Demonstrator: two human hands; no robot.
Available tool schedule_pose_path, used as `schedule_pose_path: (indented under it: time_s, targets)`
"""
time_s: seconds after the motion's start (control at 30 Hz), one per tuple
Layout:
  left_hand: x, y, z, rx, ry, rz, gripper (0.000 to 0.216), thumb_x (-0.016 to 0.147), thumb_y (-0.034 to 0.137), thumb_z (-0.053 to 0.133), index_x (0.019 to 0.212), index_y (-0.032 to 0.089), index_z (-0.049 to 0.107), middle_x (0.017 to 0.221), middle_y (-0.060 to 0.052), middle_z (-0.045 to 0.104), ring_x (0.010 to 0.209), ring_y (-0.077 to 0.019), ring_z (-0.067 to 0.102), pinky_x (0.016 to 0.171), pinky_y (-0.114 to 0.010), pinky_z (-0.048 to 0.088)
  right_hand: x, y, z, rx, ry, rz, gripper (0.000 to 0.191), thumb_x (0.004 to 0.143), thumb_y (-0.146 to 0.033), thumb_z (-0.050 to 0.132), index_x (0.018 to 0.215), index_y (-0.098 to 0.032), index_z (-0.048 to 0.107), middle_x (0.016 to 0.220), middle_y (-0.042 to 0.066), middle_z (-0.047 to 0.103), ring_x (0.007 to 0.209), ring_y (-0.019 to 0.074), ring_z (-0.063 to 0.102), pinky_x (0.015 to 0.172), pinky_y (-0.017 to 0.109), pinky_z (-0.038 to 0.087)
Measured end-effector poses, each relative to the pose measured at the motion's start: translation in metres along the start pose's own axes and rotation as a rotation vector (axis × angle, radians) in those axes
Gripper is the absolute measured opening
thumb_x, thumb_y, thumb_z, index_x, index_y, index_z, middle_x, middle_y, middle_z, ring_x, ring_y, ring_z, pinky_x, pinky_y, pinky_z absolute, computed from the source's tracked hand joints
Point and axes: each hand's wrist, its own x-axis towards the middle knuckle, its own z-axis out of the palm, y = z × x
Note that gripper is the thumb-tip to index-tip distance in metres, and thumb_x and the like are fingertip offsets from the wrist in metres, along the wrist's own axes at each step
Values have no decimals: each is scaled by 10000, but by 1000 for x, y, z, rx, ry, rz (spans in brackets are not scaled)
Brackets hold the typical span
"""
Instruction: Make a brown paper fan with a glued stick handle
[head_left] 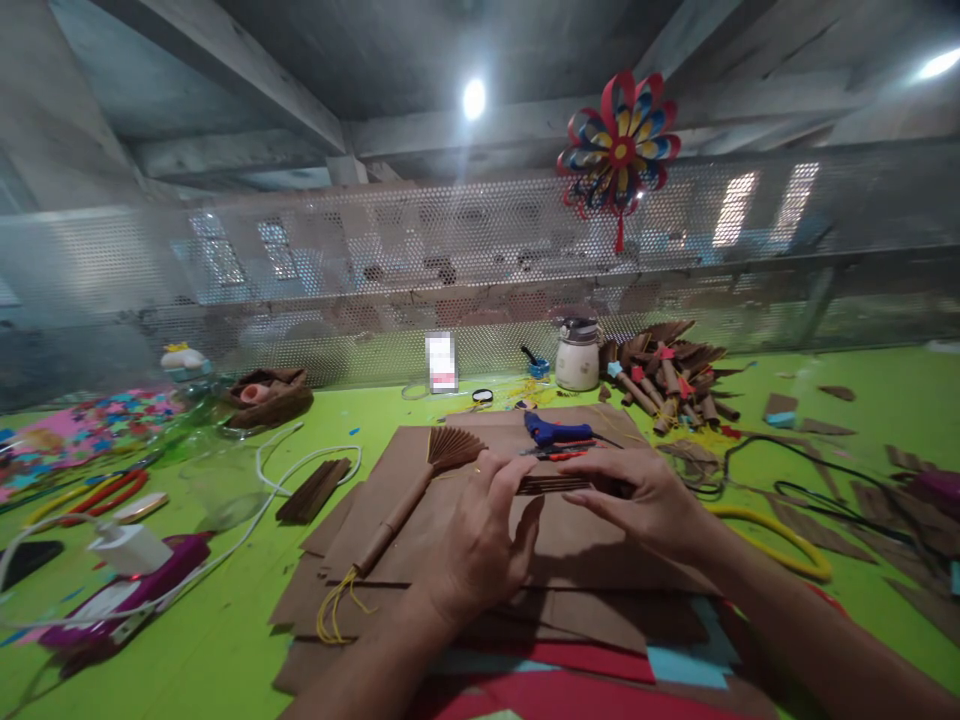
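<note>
A narrow, pleated bundle of brown paper [553, 484] is found between the two hands, above a pile of flat brown paper sheets [517, 625] on the bright green table [225, 630]. Its long axis is set roughly crosswise, left to right, with the layered edges turned toward the wearer.

The bundle is pinched by the right hand [660, 495], fingers above and thumb below, over its right part. The left end is met by the curled fingers of the left hand [487, 530]; whether its thumb is pressed against the paper cannot be told. More of the bundle is covered by the right hand, which is judged to have the firmer hold.

A brown paper fan with a rolled handle and yellow strings [394, 520] is noted just left of the left hand, slanted, with its pleated head pointed away from the wearer. Beyond the bundle, a blue glue gun [559, 430] is laid on the sheets, near but apart.
</note>
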Motion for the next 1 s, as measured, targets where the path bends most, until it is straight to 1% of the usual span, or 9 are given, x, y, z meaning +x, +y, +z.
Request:
schedule_pose_path:
  time_s: [0.1,0.23,0.43,0.73,0.83,1.0]
  targets:
    - [0,0,0,-4,-1,14,488,783,51,518,1240,157,384,1084,-133,513,1022,-229,476,899,-404,439,0,-1,0,-2,-17,-3,189,790,-205,632,966,-159,682,831,53,717,653,117,627,577,203,499]
    - [-1,-1,1,-3,14,25,488,778,43,521,1234,160,395,1077,-129,510,1007,-222,480,867,-375,454,-1,0,0,-13,-28,8,206,790,-209,635,988,-166,673,868,60,718,722,137,644,628,225,509]
    - [-1,-2,1,27,-4,27,502,773,44,518,1244,155,386,1084,-135,505,1003,-232,474,900,-429,433,-1,2,0,-21,-24,3,215,789,-211,633,995,-163,671,873,62,722,721,139,653,621,225,515]
    - [-1,0,0,7,-25,24,503,779,71,508,1255,163,372,1094,-139,500,1005,-237,473,885,-445,437,-1,2,-1,-37,-25,1,238,794,-223,617,1022,-179,671,913,73,724,810,166,670,715,260,537]
    - [-1,0,0,4,-27,21,500,781,71,504,1253,168,370,1098,-142,499,1010,-239,472,881,-444,440,-1,1,-1,-43,-34,-1,238,788,-220,619,1014,-170,675,902,73,724,787,162,668,719,264,538]
    - [2,2,-1,17,-14,31,480,784,67,502,1238,163,379,1081,-137,511,1008,-236,476,883,-443,440,-1,1,-2,-39,-53,13,240,800,-233,602,1023,-182,674,865,60,722,715,149,653,657,255,534]
